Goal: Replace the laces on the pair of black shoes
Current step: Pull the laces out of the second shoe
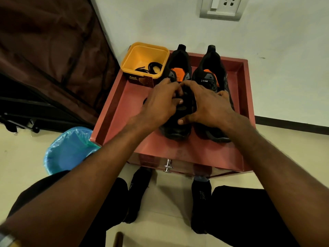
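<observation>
Two black shoes with orange insoles stand side by side on a red cabinet top [195, 150], toes toward me. Both my hands are over the lacing area of the left shoe [178, 129]. My left hand [160, 104] has its fingers curled on the black lace at the eyelets. My right hand [208, 104] also curls over the same spot, thumb low on the shoe's upper. The lace between my fingers is mostly hidden. The right shoe [211, 72] is partly covered by my right hand. A yellow tub [145, 50] at the back left holds a coiled black lace [153, 67].
The cabinet top has a raised rim and stands against a white wall with a socket [222, 8]. A blue-lined bin [69, 150] stands on the floor to the left. A dark fabric wardrobe [44, 59] fills the left side. My socked feet [138, 191] stand below a drawer knob [168, 166].
</observation>
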{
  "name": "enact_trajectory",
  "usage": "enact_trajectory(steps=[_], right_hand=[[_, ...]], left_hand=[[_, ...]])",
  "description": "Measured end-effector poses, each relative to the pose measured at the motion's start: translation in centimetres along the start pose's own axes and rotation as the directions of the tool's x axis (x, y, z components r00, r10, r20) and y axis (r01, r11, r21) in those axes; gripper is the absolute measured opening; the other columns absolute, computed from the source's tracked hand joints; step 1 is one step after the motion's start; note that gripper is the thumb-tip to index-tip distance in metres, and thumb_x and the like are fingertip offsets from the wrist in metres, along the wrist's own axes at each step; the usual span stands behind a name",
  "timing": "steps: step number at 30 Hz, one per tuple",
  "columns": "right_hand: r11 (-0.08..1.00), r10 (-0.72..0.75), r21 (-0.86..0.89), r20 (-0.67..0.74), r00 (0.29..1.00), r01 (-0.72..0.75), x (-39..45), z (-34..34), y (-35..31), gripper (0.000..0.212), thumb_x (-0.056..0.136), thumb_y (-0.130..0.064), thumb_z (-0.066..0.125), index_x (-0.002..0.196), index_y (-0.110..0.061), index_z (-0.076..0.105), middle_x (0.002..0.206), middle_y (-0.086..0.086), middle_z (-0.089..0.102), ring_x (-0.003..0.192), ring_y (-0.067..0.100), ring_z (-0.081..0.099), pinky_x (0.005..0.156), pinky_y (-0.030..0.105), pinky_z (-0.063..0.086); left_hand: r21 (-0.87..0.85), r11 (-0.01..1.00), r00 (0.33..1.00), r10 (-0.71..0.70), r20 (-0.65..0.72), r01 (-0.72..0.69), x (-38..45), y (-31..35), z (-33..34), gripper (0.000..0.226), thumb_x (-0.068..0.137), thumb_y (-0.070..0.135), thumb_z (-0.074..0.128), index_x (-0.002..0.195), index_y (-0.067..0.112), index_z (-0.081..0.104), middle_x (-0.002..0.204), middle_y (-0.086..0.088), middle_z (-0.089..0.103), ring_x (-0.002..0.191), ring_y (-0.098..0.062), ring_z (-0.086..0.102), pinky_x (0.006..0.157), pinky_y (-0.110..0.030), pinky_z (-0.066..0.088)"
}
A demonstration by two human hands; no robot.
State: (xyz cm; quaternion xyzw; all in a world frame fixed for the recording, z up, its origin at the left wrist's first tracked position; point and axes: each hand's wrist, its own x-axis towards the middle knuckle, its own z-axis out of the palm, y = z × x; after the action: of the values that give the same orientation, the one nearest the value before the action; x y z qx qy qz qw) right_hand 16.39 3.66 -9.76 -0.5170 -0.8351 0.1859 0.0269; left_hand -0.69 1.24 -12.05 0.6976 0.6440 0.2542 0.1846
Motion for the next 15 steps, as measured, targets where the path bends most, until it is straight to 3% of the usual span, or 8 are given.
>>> enact_trajectory(steps=[4,8,10,12,15], right_hand=[[1.0,0.006,-0.003,0.007,1.0,-0.006,0.1,0.1,0.0,0.115,0.064,-0.067,0.085,0.156,-0.044,0.019,0.157,-0.012,0.045,0.142,0.023,0.047,0.111,0.058,0.026],[1.0,0.004,0.005,-0.001,1.0,-0.004,0.0,0.1,0.0,0.114,0.063,-0.066,0.086,0.155,-0.044,0.021,0.157,-0.011,0.046,0.142,0.023,0.047,0.111,0.058,0.026],[1.0,0.004,0.012,0.003,1.0,-0.004,0.0,0.1,-0.1,0.114,0.064,-0.065,0.086,0.155,-0.044,0.021,0.156,-0.012,0.046,0.141,0.022,0.048,0.11,0.057,0.026],[1.0,0.005,0.015,0.006,1.0,-0.005,0.0,0.1,-0.1,0.114,0.064,-0.064,0.086,0.155,-0.044,0.021,0.156,-0.012,0.046,0.141,0.022,0.048,0.11,0.057,0.025],[1.0,0.011,0.024,0.004,1.0,-0.011,-0.1,-0.1,-0.2,0.113,0.064,-0.063,0.087,0.154,-0.044,0.021,0.156,-0.011,0.048,0.14,0.023,0.049,0.111,0.056,0.024]], left_hand=[[0.237,0.969,0.997,0.073,-0.035,-0.062,0.1,0.7,-0.2,0.015,0.095,0.009,0.067,0.11,0.01,0.069,0.109,-0.008,0.062,0.097,-0.025,0.062,0.075,-0.038,0.052],[0.314,0.949,0.999,0.02,-0.032,-0.009,0.4,1.4,-0.6,0.012,0.094,0.011,0.068,0.105,0.01,0.074,0.101,-0.009,0.069,0.097,-0.027,0.066,0.079,-0.041,0.056],[0.232,0.972,0.999,-0.039,-0.035,0.046,0.3,1.2,-0.5,0.007,0.092,0.011,0.069,0.097,0.012,0.075,0.094,-0.005,0.071,0.091,-0.023,0.067,0.074,-0.037,0.055],[0.011,0.99,0.987,-0.139,-0.083,0.141,0.2,0.6,-0.1,0.006,0.091,0.012,0.071,0.087,0.017,0.073,0.087,0.001,0.071,0.083,-0.015,0.068,0.067,-0.032,0.055],[-0.301,0.912,0.937,-0.328,-0.124,0.279,-0.1,-0.2,0.4,0.015,0.097,0.013,0.063,0.084,0.018,0.07,0.082,0.006,0.073,0.08,-0.008,0.068,0.066,-0.028,0.053]])
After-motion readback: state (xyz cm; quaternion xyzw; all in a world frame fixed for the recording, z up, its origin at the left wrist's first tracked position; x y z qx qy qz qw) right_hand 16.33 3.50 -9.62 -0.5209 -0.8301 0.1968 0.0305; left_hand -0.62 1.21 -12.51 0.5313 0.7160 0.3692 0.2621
